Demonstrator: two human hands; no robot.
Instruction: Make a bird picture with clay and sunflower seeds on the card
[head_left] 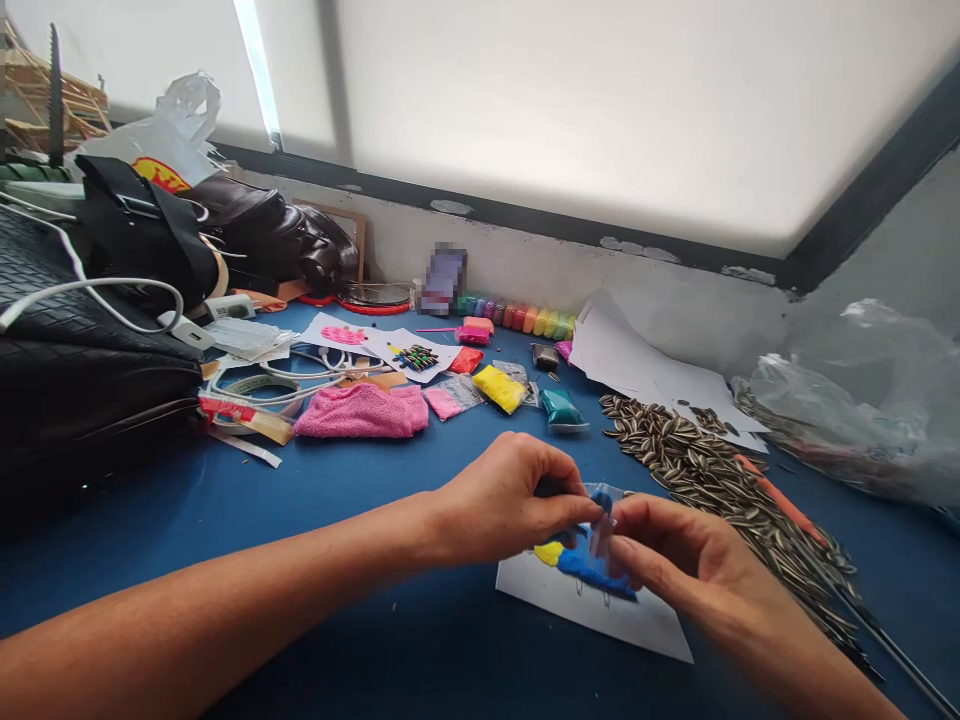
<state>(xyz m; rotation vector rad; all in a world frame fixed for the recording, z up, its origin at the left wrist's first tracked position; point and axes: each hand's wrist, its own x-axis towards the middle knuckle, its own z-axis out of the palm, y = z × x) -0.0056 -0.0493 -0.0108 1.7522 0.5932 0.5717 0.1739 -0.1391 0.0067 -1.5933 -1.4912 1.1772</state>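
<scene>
Above a white sheet of paper (pixel 529 590), my left hand (pixel 510 500) pinches a small clear plastic bag (pixel 602 538) between thumb and fingers. Something dark blue shows at the bag, partly hidden by my fingers. My right hand (pixel 679 550) grips the bag's other side with thumb and forefinger. Beneath both hands, the paper bears a flat blue clay shape (pixel 596 573) and a yellow clay patch (pixel 550 552), with small drawn legs below. The hands cover the upper part of this picture.
Striped sunflower seeds (pixel 675 450) are heaped at right, with an orange-handled tool (pixel 784 500) across them. Bags of yellow clay (pixel 500 388) and teal clay (pixel 561 408) lie ahead. A pink cloth (pixel 364 411) and a black bag (pixel 90 390) occupy the left.
</scene>
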